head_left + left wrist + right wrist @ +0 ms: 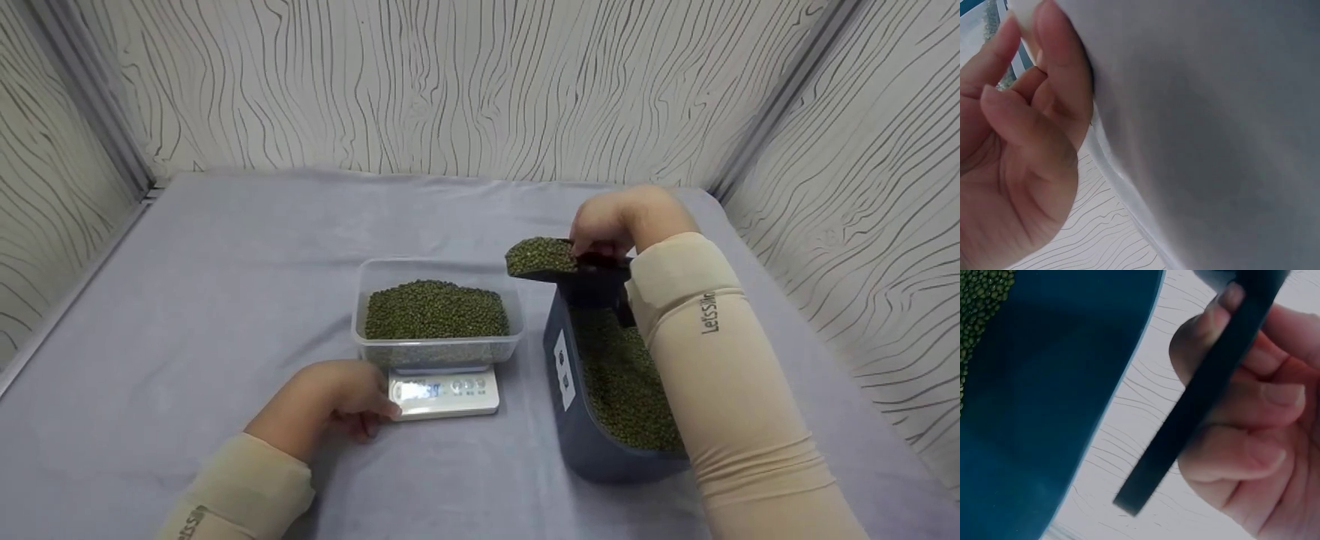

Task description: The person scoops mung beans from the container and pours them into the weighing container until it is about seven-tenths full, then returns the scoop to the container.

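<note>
While heaped beans (540, 256) show green, scoop (1196, 399) looks dark.

A: Can you read the white rectangular digital scale (450, 406) at the left hand (341, 394)?

B: No, its lit display (424, 391) is blurred, and the clear rectangular plastic box (439, 343) beyond that hand covers its back part.

A: And the dark blue plastic bin (607, 466) below the right hand (619, 221)?

B: The beige sleeve (739, 382) behind that hand hides part of it; its white label (564, 370) is too small to make out.

A: The black scoop (538, 277)?

B: The hand hides most of its handle (1196, 405) in the head view; the right wrist view's top edge cuts it off.
</note>
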The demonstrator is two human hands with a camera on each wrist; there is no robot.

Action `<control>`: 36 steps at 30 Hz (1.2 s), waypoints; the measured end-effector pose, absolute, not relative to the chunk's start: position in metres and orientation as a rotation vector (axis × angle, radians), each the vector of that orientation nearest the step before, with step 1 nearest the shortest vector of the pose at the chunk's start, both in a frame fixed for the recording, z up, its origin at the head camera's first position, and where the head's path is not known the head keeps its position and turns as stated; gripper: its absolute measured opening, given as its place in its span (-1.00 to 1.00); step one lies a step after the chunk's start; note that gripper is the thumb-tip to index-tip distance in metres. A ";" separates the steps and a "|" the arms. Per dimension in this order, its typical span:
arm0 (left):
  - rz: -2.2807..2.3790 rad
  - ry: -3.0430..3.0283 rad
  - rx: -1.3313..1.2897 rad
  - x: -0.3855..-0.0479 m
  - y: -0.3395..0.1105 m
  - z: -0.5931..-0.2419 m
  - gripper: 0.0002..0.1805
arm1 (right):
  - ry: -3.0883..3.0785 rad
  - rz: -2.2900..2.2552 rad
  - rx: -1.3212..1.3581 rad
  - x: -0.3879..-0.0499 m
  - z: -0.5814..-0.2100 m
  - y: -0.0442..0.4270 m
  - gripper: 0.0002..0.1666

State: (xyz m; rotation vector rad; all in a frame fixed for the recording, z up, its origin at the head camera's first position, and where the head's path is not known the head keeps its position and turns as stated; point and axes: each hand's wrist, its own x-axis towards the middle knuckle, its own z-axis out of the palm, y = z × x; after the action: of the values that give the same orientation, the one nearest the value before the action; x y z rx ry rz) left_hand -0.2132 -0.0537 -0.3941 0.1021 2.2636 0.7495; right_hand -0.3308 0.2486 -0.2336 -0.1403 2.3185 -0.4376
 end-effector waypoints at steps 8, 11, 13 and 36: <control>0.709 2.280 0.138 -0.213 -0.052 -0.393 -0.75 | 2.380 -0.369 -0.074 -0.327 -0.231 0.244 -0.67; 0.713 2.279 0.136 -0.213 -0.052 -0.393 -0.75 | 2.394 -0.396 -0.074 -0.326 -0.230 0.243 -0.68; 0.712 2.276 0.135 -0.213 -0.052 -0.393 -0.74 | 2.423 -0.372 -0.110 -0.326 -0.228 0.242 -0.71; 0.745 2.272 0.135 -0.213 -0.054 -0.394 -0.77 | 2.624 0.253 -0.486 -0.303 -0.216 0.199 -0.84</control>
State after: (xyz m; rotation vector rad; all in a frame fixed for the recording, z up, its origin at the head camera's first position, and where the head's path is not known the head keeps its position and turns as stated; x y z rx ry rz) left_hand -0.2125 -0.0541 -0.3938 0.1354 2.2718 0.7447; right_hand -0.3030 0.1994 -0.2158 -0.4859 2.6242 0.2527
